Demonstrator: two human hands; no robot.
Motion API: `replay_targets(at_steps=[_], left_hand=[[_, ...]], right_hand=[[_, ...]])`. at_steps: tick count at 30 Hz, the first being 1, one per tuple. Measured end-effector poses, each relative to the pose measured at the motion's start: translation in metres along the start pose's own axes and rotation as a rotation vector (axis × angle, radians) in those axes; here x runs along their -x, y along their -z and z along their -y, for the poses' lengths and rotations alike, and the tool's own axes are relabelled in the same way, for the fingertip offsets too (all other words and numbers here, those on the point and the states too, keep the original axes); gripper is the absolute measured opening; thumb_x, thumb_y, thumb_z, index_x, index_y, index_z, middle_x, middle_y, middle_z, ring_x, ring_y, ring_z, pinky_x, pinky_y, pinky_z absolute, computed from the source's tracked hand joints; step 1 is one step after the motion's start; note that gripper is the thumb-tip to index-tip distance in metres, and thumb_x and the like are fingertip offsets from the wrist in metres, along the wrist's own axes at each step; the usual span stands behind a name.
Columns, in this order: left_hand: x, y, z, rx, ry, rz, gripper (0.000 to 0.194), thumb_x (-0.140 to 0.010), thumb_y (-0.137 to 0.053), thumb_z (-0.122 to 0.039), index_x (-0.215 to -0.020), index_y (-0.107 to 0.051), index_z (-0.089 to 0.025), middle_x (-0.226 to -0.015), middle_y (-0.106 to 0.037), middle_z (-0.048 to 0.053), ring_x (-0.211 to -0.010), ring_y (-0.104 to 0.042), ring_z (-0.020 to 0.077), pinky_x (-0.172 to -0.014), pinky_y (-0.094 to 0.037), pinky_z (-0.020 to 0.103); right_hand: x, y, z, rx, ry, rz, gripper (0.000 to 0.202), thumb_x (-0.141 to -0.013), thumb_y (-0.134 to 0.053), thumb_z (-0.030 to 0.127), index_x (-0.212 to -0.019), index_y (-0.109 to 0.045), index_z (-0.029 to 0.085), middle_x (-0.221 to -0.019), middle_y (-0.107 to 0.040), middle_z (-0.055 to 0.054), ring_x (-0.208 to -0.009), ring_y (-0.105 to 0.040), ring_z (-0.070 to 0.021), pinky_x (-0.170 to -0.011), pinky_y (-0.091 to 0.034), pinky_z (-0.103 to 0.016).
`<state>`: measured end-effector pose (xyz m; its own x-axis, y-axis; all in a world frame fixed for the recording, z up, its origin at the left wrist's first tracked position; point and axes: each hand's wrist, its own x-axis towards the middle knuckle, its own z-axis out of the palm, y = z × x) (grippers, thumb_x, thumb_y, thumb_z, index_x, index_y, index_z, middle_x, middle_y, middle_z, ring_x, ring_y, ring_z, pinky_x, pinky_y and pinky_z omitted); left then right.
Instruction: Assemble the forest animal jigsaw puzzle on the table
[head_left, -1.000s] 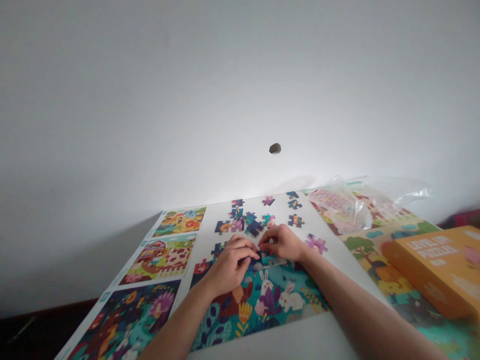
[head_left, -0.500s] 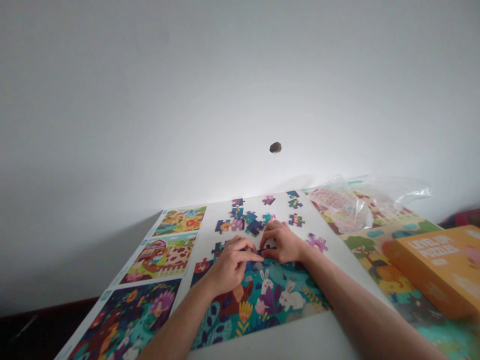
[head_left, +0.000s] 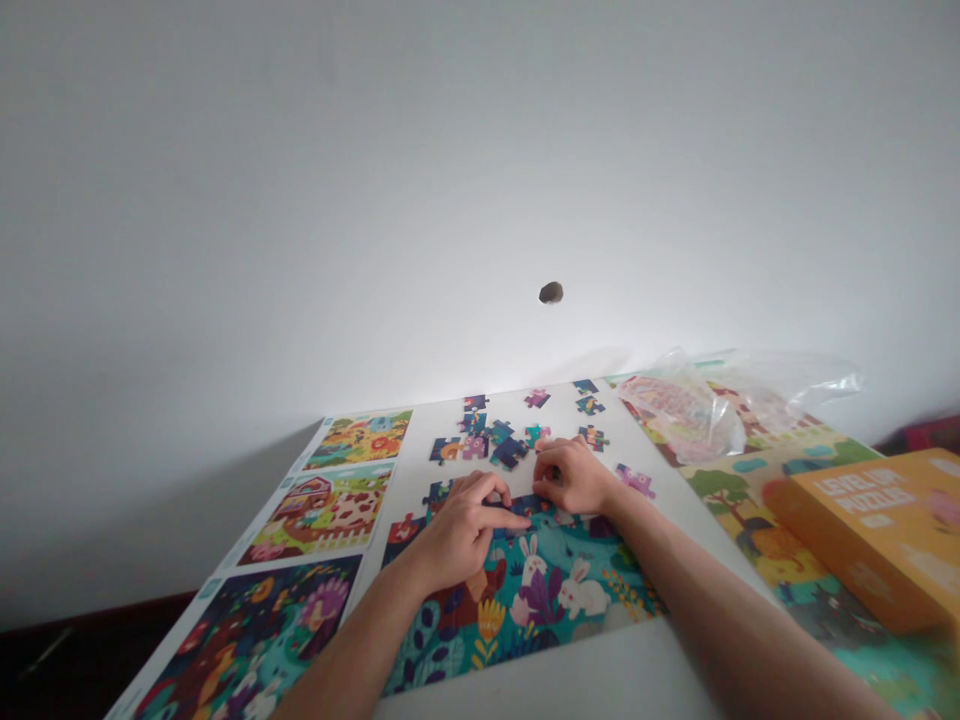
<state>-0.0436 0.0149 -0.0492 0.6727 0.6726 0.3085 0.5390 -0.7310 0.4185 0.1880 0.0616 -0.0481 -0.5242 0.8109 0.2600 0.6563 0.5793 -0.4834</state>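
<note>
A partly assembled jigsaw with white rabbits (head_left: 555, 590) lies on the white table (head_left: 585, 670). My left hand (head_left: 469, 520) rests on its upper part, index finger stretched out to the right over the pieces, the other fingers bent. Beside it, my right hand (head_left: 570, 478) is at the jigsaw's top edge with its fingers curled together; whatever is between them is hidden. Loose dark pieces (head_left: 508, 450) lie just beyond both hands. A purple piece (head_left: 635, 480) lies right of my right wrist.
Three picture sheets (head_left: 349, 500) line the left side. On the right are an orange puzzle box (head_left: 877, 530), more printed pictures (head_left: 727, 500) and a clear plastic bag (head_left: 697, 410). More loose pieces (head_left: 590, 405) lie near the wall (head_left: 450, 200).
My right hand has moved a little to the right, away from my left fingertips, and its fingers have curled in more. My left hand has stayed nearly still.
</note>
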Motion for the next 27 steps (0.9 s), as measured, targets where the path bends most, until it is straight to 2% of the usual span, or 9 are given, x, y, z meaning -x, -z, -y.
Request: replay_targets(at_steps=[10, 14, 18, 23, 25, 27], left_hand=[[-0.001, 0.000, 0.000, -0.023, 0.002, 0.002, 0.053, -0.082, -0.043, 0.003, -0.102, -0.074, -0.036, -0.101, -0.053, 0.004, -0.100, -0.051, 0.0187, -0.090, -0.041, 0.036], [-0.001, 0.000, 0.001, -0.018, -0.004, -0.001, 0.053, -0.082, -0.043, 0.003, -0.102, -0.074, -0.035, -0.101, -0.054, 0.004, -0.100, -0.051, 0.0186, -0.090, -0.042, 0.036], [0.000, 0.001, 0.001, -0.013, -0.018, -0.004, 0.054, -0.081, -0.042, 0.003, -0.103, -0.074, -0.034, -0.101, -0.054, 0.005, -0.100, -0.051, 0.0185, -0.090, -0.043, 0.036], [-0.001, 0.002, 0.000, 0.004, -0.047, -0.038, 0.052, -0.082, -0.040, 0.003, -0.103, -0.074, -0.031, -0.101, -0.056, 0.006, -0.098, -0.052, 0.0189, -0.088, -0.045, 0.037], [-0.002, 0.002, 0.001, 0.015, -0.056, -0.080, 0.050, -0.084, -0.039, 0.002, -0.102, -0.074, -0.028, -0.100, -0.058, 0.007, -0.097, -0.053, 0.0190, -0.087, -0.046, 0.037], [-0.002, 0.002, 0.003, 0.014, -0.053, -0.122, 0.047, -0.085, -0.039, 0.002, -0.100, -0.074, -0.026, -0.098, -0.059, 0.007, -0.096, -0.053, 0.0192, -0.087, -0.045, 0.038]], right_hand=[[0.000, -0.002, -0.003, -0.069, 0.028, -0.001, 0.005, -0.068, -0.068, 0.019, -0.073, -0.069, 0.019, -0.075, -0.061, 0.000, -0.077, -0.056, -0.0156, -0.075, -0.034, -0.028], [0.000, -0.001, -0.003, -0.203, -0.004, 0.017, 0.005, -0.069, -0.067, 0.018, -0.073, -0.068, 0.017, -0.071, -0.064, 0.000, -0.068, -0.057, -0.0130, -0.067, -0.038, -0.024], [0.001, -0.002, -0.005, -0.411, -0.075, 0.100, 0.011, -0.072, -0.064, 0.018, -0.082, -0.068, 0.016, -0.064, -0.066, 0.001, -0.059, -0.058, -0.0115, -0.060, -0.041, -0.021], [0.000, -0.003, -0.010, -0.501, -0.070, 0.105, 0.019, -0.073, -0.063, 0.019, -0.090, -0.071, 0.016, -0.062, -0.067, 0.002, -0.056, -0.056, -0.0114, -0.059, -0.041, -0.022], [-0.001, -0.003, -0.013, -0.531, -0.095, 0.066, 0.016, -0.073, -0.062, 0.020, -0.087, -0.070, 0.016, -0.063, -0.067, 0.001, -0.058, -0.056, -0.0119, -0.060, -0.041, -0.023], [-0.002, -0.002, -0.015, -0.576, -0.140, -0.045, 0.014, -0.072, -0.062, 0.021, -0.083, -0.068, 0.015, -0.066, -0.067, 0.000, -0.061, -0.057, -0.0126, -0.061, -0.041, -0.024]])
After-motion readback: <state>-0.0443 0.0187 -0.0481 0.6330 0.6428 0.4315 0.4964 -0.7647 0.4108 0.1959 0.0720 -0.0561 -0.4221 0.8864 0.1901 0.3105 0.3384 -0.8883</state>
